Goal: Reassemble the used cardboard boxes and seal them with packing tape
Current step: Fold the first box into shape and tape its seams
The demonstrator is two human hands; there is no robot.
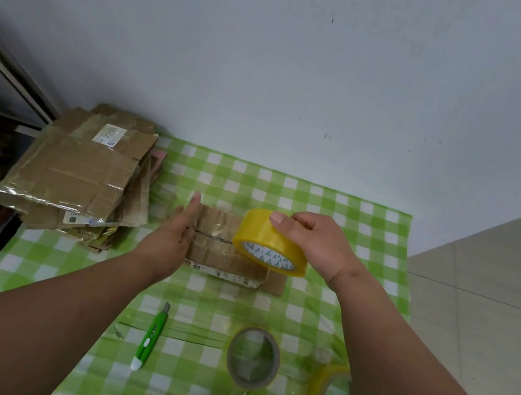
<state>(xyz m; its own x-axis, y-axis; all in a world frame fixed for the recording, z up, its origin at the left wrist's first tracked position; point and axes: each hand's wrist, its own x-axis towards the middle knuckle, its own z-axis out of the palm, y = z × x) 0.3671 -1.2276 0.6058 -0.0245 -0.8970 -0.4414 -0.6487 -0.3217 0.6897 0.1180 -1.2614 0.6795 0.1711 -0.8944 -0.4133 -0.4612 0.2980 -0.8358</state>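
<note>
Centre of the frame, I've got the box [226, 247] on the checked table [369, 223], flaps closed to a seam. My left hand [178, 228] lies flat against its left end, fingers straight, bracing it so it won't slide. My right hand [311, 237] grips the yellow tape [270, 242] over the box's right end, ready to run along that seam; I can't tell if a strip's stuck down yet. Cutter [150, 338] waits lower centre, flat boxes [82, 173] stacked upper left.
</note>
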